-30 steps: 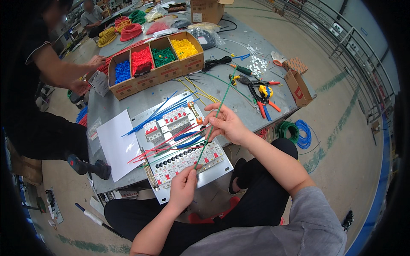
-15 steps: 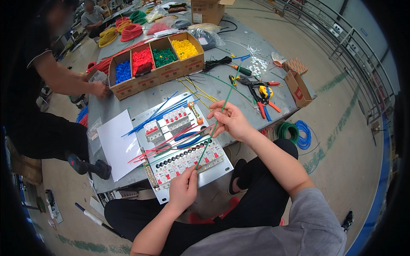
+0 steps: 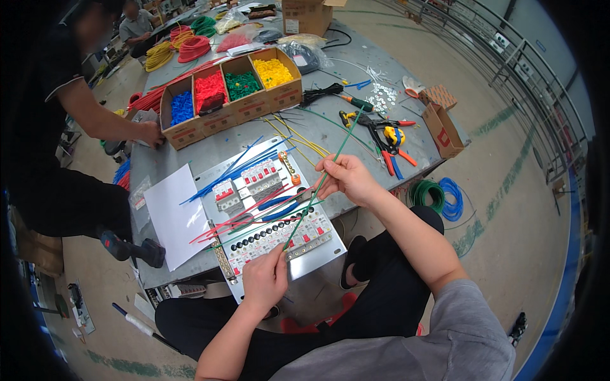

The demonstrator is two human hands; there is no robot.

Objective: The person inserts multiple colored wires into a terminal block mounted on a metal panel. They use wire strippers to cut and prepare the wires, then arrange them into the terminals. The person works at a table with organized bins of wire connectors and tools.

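Observation:
A long thin green wire (image 3: 345,138) stretches slantwise between my hands. Its lower end is pinched in my left hand (image 3: 264,279), above the near edge of a white metal plate (image 3: 297,272). Farther up, the fingers of my right hand (image 3: 348,181) close around the same wire, which runs on past them toward the tools. Circuit breakers (image 3: 227,195) and a row of terminals with red switches sit on the plate. Loose red wires (image 3: 254,211), blue wires (image 3: 219,184) and blue-handled pliers (image 3: 279,211) lie across it.
A divided cardboard box (image 3: 235,114) holds blue, red, green and yellow parts. Pliers (image 3: 387,155), a yellow tape measure (image 3: 395,135) and a screwdriver (image 3: 358,103) lie right. White paper (image 3: 181,216) lies left of the plate. A co-worker's hand (image 3: 151,134) is beside the box.
Both hands have shifted slightly: the left down and to the left, the right a little to the right. The green wire has moved with them and leans more to the right.

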